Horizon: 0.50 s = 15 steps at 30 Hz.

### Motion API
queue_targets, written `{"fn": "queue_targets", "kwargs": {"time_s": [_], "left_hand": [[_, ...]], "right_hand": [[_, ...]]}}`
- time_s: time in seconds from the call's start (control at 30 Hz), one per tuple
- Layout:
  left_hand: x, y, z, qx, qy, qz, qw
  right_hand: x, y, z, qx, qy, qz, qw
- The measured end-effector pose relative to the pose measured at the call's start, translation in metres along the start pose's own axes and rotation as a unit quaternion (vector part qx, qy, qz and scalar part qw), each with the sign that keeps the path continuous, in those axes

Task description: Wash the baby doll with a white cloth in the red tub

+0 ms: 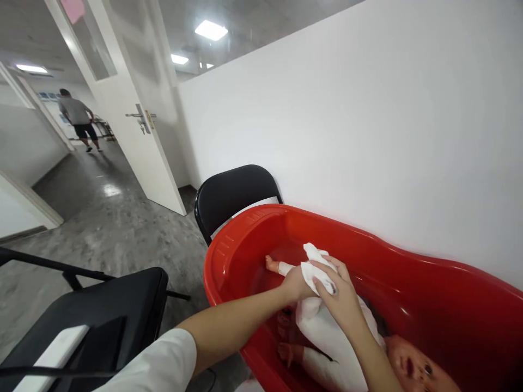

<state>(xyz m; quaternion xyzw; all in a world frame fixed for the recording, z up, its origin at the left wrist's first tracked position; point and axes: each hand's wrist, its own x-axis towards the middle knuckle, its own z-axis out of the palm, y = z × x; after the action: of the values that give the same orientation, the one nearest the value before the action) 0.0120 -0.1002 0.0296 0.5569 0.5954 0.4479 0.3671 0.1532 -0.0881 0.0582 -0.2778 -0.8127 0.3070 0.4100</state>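
Note:
A baby doll point(327, 329) with a white cloth body lies on its back in a red baby bathtub point(223, 256), its head at the lower right. Over the doll's body, my two hands meet at a crumpled white cloth point(321, 275). My right hand point(341, 294) is closed on the cloth, fingers wrapped over its top. From the left, my left hand point(295, 286) is closed against the same cloth; its fingertips are hidden behind the folds. One doll hand point(291, 353) shows near the tub's near side, and another small limb end point(272, 263) pokes out beyond my left hand.
A black folding chair point(237, 193) stands behind the tub's end, against the white wall point(347, 120). At lower left, another black chair point(102, 299) carries a white bar-shaped object point(57, 356). Past an open door point(134, 114), a person point(77, 117) is in the corridor.

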Motion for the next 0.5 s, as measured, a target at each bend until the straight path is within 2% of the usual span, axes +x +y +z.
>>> {"fn": "queue_targets", "kwargs": {"time_s": [0.1, 0.27, 0.37, 0.5], "left_hand": [[-0.006, -0.003, -0.003, 0.046, -0.007, 0.007, 0.999], [-0.023, -0.003, -0.016, 0.124, -0.012, 0.033, 0.992], [-0.028, -0.003, -0.021, 0.141, -0.027, 0.045, 0.989], [-0.026, -0.005, -0.022, 0.139, -0.037, 0.048, 0.988]], "right_hand": [[-0.003, 0.005, 0.004, -0.080, 0.021, -0.008, 0.997], [-0.007, -0.004, 0.000, -0.155, 0.036, 0.027, 0.987], [-0.006, -0.006, -0.004, -0.146, 0.042, 0.033, 0.988], [0.002, -0.004, -0.012, -0.083, -0.018, 0.036, 0.996]]}}
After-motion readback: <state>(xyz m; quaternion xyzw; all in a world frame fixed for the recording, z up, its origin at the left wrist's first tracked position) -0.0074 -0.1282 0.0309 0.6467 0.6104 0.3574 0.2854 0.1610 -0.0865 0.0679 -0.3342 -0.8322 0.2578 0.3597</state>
